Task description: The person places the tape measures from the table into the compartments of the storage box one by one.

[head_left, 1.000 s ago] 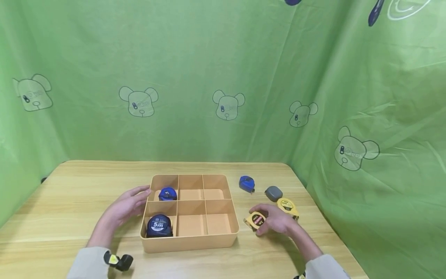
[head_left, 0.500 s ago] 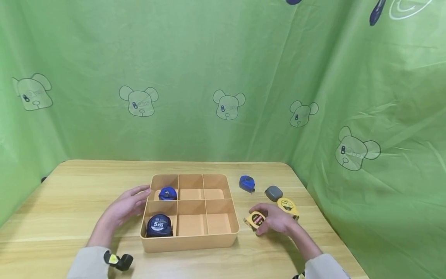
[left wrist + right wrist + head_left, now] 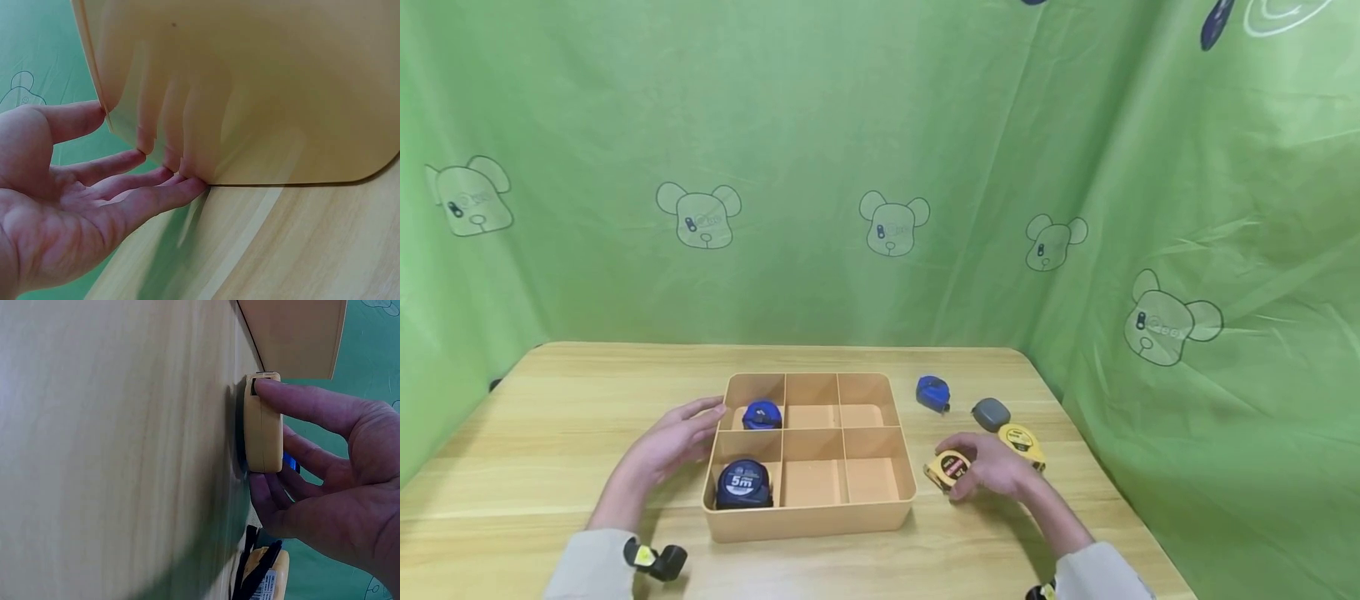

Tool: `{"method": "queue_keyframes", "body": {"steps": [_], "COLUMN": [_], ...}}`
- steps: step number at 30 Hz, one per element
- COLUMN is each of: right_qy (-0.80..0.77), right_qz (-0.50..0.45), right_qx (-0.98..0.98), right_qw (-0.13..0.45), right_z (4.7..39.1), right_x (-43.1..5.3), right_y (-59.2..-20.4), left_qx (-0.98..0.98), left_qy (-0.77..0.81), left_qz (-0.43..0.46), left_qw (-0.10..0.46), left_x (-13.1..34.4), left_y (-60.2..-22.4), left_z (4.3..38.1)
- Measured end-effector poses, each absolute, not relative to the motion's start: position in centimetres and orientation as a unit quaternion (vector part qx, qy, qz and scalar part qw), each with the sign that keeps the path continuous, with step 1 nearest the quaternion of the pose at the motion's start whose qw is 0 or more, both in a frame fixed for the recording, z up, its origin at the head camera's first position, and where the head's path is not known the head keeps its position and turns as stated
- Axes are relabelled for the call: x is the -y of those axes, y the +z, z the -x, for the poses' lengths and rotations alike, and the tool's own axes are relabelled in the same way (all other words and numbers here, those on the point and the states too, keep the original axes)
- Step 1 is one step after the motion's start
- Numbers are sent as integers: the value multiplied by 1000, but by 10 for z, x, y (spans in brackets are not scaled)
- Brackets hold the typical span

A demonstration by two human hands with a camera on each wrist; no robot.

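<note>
My right hand point(image 3: 992, 465) pinches a small yellow tape measure point(image 3: 948, 469) marked 2m, thumb on one edge and fingers around the other, low over the table right of the box. In the right wrist view the yellow tape measure point(image 3: 263, 431) shows edge-on. My left hand point(image 3: 673, 446) touches the left wall of the tan six-section box point(image 3: 808, 523) with extended fingertips; the left wrist view shows them against the box wall point(image 3: 281, 94). A dark blue 5m tape measure point(image 3: 743, 484) stands in the front left section, and a blue tape measure point(image 3: 762, 415) in the back left one.
Right of the box lie a blue tape measure point(image 3: 933, 393), a grey tape measure point(image 3: 991, 414) and a larger yellow tape measure point(image 3: 1022, 446). A green curtain point(image 3: 805, 283) hangs behind the wooden table point(image 3: 617, 367) and along its right side.
Both hands, the box and the tape measures hold nearly the same places. The head view has shifted very slightly.
</note>
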State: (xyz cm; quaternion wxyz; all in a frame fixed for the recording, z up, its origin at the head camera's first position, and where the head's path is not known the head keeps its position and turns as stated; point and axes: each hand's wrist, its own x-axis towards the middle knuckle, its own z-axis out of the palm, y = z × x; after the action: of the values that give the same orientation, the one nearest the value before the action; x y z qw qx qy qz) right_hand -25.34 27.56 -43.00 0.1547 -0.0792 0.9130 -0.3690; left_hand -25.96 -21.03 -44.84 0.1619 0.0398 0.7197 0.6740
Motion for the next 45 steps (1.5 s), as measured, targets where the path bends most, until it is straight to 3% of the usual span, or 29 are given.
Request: {"method": "queue_keyframes", "body": {"steps": [45], "right_qy": [-364], "right_qz": [83], "right_qx": [-920], "right_qw": [117], "right_z": [277], "right_x": [-255], "right_y": [-396], "left_qx": [-724], "left_qy": [669], "left_qz": [-47], "left_qw": [163], "left_x": [210], "left_y": [-450], "left_z": [260]}}
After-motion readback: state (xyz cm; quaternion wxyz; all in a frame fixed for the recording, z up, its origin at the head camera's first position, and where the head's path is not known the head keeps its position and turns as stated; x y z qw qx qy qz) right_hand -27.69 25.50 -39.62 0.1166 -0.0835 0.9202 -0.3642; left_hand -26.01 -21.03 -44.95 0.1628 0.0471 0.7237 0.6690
